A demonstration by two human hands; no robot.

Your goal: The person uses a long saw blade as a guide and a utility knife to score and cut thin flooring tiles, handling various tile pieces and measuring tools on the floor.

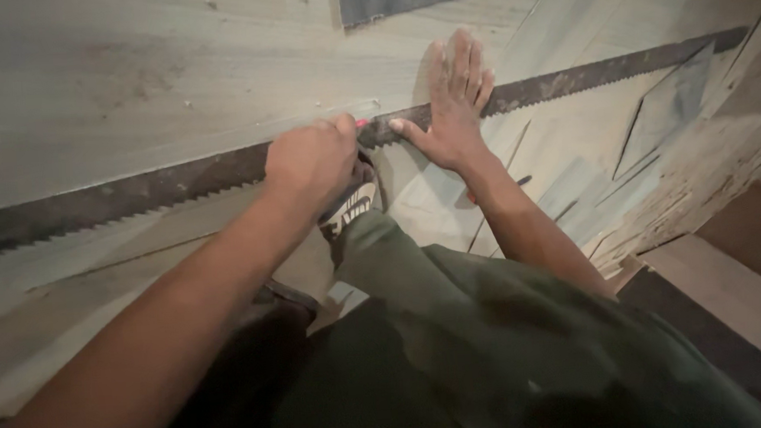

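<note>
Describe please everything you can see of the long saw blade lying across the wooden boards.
The saw blade is a long, dark, rusty-looking metal strip with teeth along its lower edge. It lies flat and slanted across pale wooden boards. The right hand presses flat on it; the left hand is closed over a small red-tipped tool against it.

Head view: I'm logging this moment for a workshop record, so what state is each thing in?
Saw blade: lying flat across the wooden board, teeth towards the person.
Left hand: closed on a red-tipped marking tool, at the blade's edge.
Red-tipped marking tool: tip at the blade, mostly hidden in the fist.
Right hand: open, pressed flat on the blade.
Wooden board: flat, dusty, uncut where visible.
Wood offcuts: loose, lying scattered at the right.
</note>
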